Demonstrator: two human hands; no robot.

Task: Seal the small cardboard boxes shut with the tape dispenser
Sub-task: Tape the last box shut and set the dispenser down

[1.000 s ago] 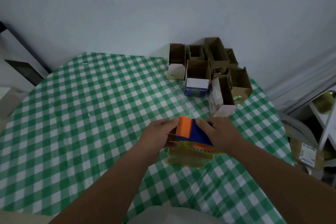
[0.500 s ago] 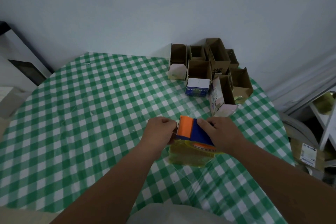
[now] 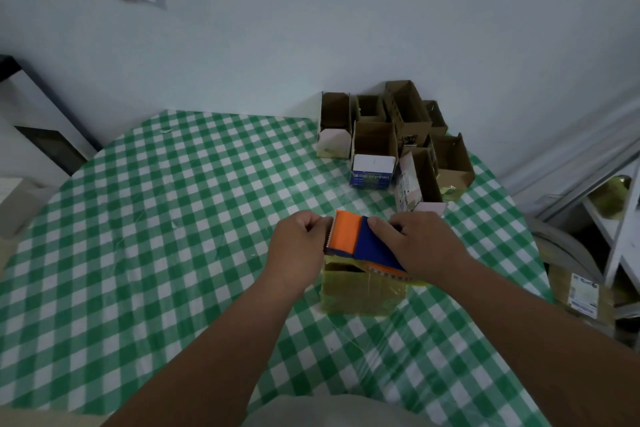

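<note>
I see right hand (image 3: 424,243) gripping dispenser (image 3: 360,241) atop box (image 3: 360,291), mid-desk (image 3: 156,218). Left hand (image 3: 300,243) curled at its toothed edge; can't tell what it pinches.

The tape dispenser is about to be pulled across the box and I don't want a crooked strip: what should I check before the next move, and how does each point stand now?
1. Right hand grips the tape dispenser: ok, fingers curl over its blue body.
2. Left hand at the serrated orange end: ok, fingers curled there; whether it pinches the tape end, cannot tell.
3. Dispenser sits over the box being sealed: ok, directly above its top.
4. Box flaps fully closed: cannot tell, the dispenser hides the top.
5. Box rests flat on the checked tablecloth: ok.
6. Open boxes at the back stand apart from the work area: ok.
</note>
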